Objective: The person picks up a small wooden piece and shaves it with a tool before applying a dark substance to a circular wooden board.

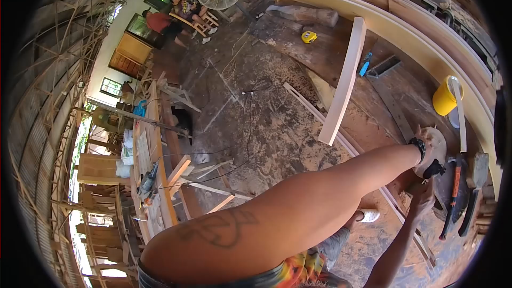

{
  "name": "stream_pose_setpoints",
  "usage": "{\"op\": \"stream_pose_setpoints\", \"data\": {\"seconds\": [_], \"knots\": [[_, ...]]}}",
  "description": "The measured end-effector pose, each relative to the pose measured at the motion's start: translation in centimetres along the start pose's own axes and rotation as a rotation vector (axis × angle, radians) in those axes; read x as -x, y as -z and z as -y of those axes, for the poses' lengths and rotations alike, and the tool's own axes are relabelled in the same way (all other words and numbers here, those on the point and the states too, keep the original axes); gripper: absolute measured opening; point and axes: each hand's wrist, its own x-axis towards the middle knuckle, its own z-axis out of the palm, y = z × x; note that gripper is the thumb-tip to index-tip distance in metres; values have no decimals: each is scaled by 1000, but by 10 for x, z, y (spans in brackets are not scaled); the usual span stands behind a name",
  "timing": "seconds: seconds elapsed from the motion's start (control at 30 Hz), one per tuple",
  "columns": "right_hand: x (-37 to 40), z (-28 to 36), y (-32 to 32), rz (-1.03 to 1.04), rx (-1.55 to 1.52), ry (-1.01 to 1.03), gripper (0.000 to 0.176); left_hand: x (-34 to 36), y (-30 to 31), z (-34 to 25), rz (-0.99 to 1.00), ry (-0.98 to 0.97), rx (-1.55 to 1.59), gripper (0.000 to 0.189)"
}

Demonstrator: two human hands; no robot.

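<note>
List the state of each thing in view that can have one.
left hand: pressed on a wooden piece, grip unclear
right hand: just beside the left, fingers curled, contents hidden
hammer: lying flat, not held
yellow cup: standing on the bench, contents hidden
tape measure: lying on the bench, tape retracted
plank: propped at a slant, not held

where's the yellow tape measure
Head view, upper centre: the small yellow tape measure lies on the dark wooden slab, just left of the leaning pale wooden plank.
</note>
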Motion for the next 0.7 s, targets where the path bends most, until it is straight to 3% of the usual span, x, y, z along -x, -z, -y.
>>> {"op": "stream_pose_setpoints", "data": {"seconds": [0.13,0.17,0.3,0.33,0.43,0.47,0.5,0.57,0.7], "knots": [[-2,3,-1,-2,14,24,35,-4,0,-2,12,30,21,123],[6,-1,-15,-129,-33,199,36,-5,0,-1,16,36,19,122],[-3,4,-1,-41,15,52,36,-2,2,0,42,36,10,120],[-12,11,3,-128,-20,75,36,-2,0,0,49,31,10,120],[-8,7,-6,-117,-16,75,35,1,3,0,27,18,-28,117],[2,7,-6,91,93,-2,36,4,4,0,12,18,-10,114],[11,15,-15,-91,-41,143,35,2,3,0,4,17,0,113],[8,7,-12,-71,12,136,33,-2,0,1,-9,31,5,111],[-23,1,7,-143,37,-97,30,-3,5,-16,68,21,34,113]]}}
